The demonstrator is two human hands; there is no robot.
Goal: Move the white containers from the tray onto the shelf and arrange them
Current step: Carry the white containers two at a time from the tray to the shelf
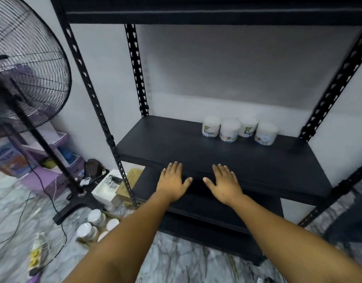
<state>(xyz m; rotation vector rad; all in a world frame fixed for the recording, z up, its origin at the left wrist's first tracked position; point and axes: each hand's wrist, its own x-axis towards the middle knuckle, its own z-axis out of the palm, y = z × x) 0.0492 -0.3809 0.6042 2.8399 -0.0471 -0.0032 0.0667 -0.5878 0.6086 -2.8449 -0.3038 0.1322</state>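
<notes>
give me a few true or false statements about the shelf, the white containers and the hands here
1. Four white containers stand on the shelf. True.
2. The left hand grips a container. False: it lies flat and holds nothing.
3. The containers sit toward the shelf's back right. True.
4. The right hand is curled into a fist. False: its fingers are straight and spread.
5. More white containers remain on the floor, lower left. True.

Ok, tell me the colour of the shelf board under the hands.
Black, matte; the shelf shows best in the head view.
</notes>
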